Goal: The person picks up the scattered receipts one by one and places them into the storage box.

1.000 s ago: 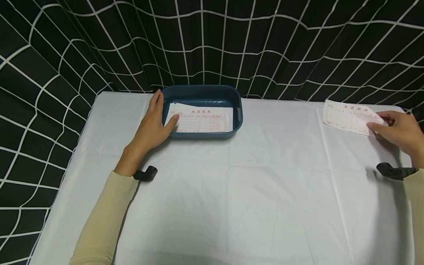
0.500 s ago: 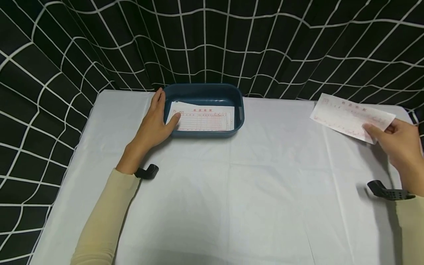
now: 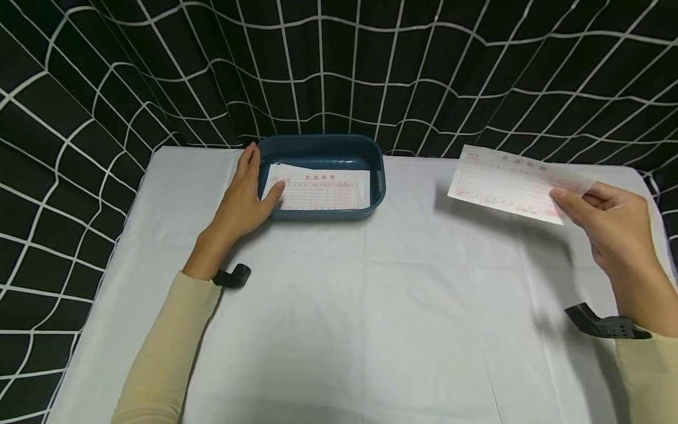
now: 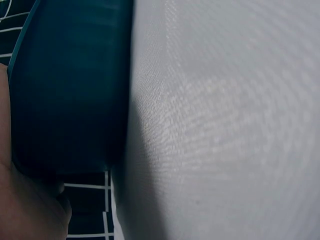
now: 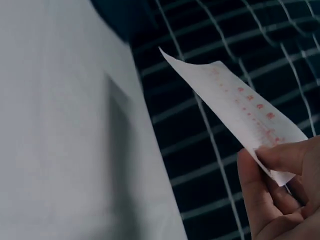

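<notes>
In the head view my left hand (image 3: pixel 241 191) grips the left end of a dark blue plastic bin (image 3: pixel 328 215), fingers along the outside and thumb over the rim. Inside lie white paper forms (image 3: pixel 323 191) printed with red lines and characters. My right hand (image 3: pixel 617 221) pinches a similar form (image 3: pixel 508 182) by its right end, between thumb and fingers. That form is raised over the table and casts a shadow on the cloth. In the right wrist view the paper (image 5: pixel 240 107) bends slightly beyond my fingertips. The left wrist view shows the bin's outer wall (image 4: pixel 70 90) close up.
A white cloth (image 3: pixel 402 330) covers the table. Black curtain with a white grid pattern (image 3: pixel 339 65) hangs along the back and left edges. Each wrist wears a black strap, the left one (image 3: pixel 233 275) and the right one (image 3: pixel 604 323).
My right hand has lifted the form off the cloth at the far right and carried it left toward the bin. My left hand and the bin have stayed in place.
</notes>
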`<state>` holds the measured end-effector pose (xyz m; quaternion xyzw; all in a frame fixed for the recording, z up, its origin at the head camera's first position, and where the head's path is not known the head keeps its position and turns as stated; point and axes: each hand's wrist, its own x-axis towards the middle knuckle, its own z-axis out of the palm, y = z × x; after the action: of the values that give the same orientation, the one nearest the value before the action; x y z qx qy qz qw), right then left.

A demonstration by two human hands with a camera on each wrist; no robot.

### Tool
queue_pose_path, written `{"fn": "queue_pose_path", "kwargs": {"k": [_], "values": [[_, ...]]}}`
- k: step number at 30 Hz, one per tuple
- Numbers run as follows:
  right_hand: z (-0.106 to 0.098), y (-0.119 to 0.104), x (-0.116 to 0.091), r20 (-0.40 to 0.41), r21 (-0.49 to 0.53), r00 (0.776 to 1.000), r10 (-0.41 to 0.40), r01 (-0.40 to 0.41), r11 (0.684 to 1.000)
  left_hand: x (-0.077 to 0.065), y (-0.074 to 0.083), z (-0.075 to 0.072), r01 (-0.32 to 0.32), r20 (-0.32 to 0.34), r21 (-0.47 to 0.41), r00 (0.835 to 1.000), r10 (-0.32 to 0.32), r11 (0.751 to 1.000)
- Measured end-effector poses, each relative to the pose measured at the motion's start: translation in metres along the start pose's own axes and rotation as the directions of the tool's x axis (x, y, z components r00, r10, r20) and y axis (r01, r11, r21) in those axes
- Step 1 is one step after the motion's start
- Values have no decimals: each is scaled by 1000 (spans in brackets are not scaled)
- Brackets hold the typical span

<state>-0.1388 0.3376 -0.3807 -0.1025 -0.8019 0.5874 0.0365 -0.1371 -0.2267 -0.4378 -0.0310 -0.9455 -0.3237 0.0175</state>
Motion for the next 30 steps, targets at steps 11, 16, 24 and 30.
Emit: {"fn": "queue_pose_path", "kwargs": {"k": [11,16,24,30], "values": [[58,-28,-5,111,-53,992,-62,68,996,1,1,1,9,8,3,1000,-9,1000],[85,-40,-2,158,32,984,-86,82,996,1,1,0,18,6,8,1000,-18,1000],[136,-57,-7,228,149,967,-113,80,986,0,1,0,23,9,14,1000,-23,1000],[173,-64,-8,252,97,956,-151,130,987,0,0,-1,22,13,13,1000,-22,1000]]}}
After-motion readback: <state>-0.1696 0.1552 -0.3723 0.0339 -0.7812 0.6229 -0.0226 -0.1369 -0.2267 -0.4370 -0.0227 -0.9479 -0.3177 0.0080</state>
